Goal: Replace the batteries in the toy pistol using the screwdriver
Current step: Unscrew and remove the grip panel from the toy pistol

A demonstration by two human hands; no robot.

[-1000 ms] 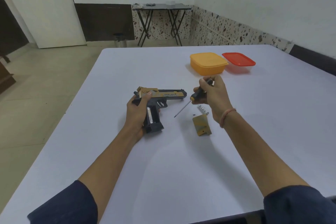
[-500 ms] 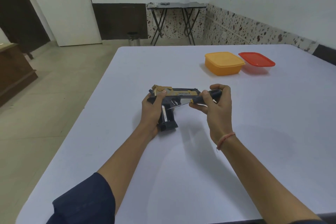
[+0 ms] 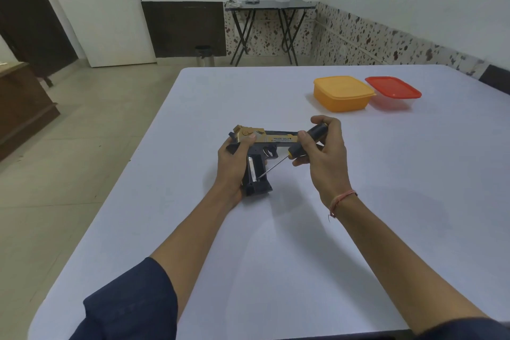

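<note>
A black and gold toy pistol (image 3: 271, 137) lies on its side on the white table (image 3: 303, 229), barrel to the right, grip towards me. My left hand (image 3: 234, 165) clasps its rear and grip. The grip's battery bay is uncovered and a silver battery (image 3: 251, 168) shows inside. My right hand (image 3: 325, 157) holds a screwdriver (image 3: 300, 145) by its black handle. Its thin shaft slants down to the left, and its tip rests at the open bay beside the battery. The bay's cover is hidden from view.
An orange lidded box (image 3: 342, 92) and a red-lidded clear box (image 3: 393, 91) stand side by side at the far right of the table. The table's left edge runs close to my left arm. A folding table (image 3: 269, 5) stands against the far wall.
My right hand brought the screwdriver from right of the pistol over to the grip, with the tip now at the open battery bay. The loose cover and small parts have gone out of sight.
</note>
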